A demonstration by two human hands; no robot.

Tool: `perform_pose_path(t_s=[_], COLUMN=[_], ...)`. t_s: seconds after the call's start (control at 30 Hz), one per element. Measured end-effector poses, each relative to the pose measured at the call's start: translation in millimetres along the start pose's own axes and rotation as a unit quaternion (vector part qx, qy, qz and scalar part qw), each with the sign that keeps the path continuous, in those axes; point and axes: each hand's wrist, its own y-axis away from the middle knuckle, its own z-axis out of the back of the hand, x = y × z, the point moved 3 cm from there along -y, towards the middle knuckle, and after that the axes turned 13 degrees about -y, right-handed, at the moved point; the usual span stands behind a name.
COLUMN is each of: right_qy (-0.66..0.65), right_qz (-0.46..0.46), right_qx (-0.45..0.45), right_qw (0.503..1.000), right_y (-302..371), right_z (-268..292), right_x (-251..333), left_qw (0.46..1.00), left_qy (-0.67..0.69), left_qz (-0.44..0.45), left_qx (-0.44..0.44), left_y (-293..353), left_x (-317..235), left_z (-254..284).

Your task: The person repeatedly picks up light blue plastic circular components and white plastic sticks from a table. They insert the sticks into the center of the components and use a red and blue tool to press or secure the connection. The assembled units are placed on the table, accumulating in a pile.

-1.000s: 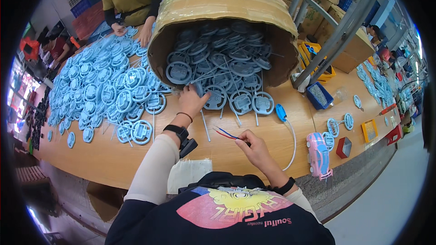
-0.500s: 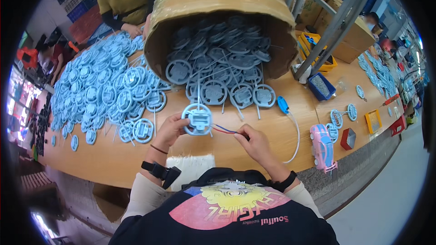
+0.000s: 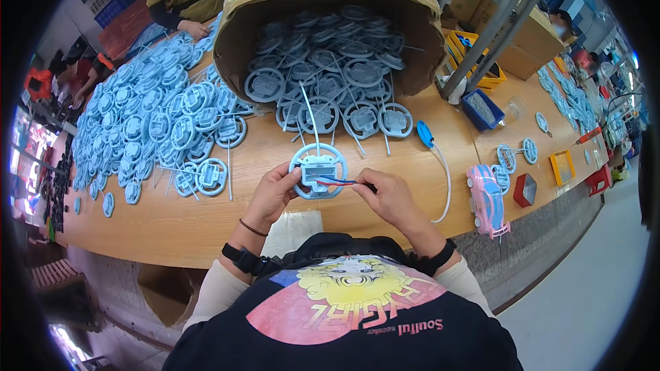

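A light blue toy steering wheel with a thin pale rod pointing away from me is held at its left rim by my left hand. The fingers of that hand are closed on the rim. My right hand, just right of the wheel, pinches red and blue wires that run into the open recess in the wheel's hub. Beyond the wheel, more of the same wheels spill from a large cardboard box lying on its side. What the wires join to inside the recess is too small to tell.
A heap of blue wheels covers the table's left side, where another person's hand rests. To the right are a blue oval piece on a white cable, a pink toy car, a blue bin, a yellow tray and metal posts.
The steering wheel and my left hand have shifted slightly right. My right hand has brought the wires up to the hub, so they now lie across its recess.
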Motion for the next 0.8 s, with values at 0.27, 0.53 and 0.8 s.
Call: perform_pose_path(t_s=[0.27,0.53,0.8], right_qy=[-0.008,-0.057,-0.045], right_qz=[-0.029,-0.045,-0.016], right_qx=[0.029,0.003,0.015], right_qw=[0.999,0.997,0.999], right_y=[6.4,12.8,18.1], right_z=[1.9,2.0,3.2], right_x=[3.7,8.7,13.0], left_qw=[1.000,1.000,1.000], left_qy=[-0.018,-0.002,-0.012], left_qz=[0.005,-0.012,-0.012], left_qx=[-0.016,-0.006,0.024], left_y=[7.5,6.8,9.1], left_x=[4.9,0.6,3.5], left_z=[-3.5,-13.8,-10.3])
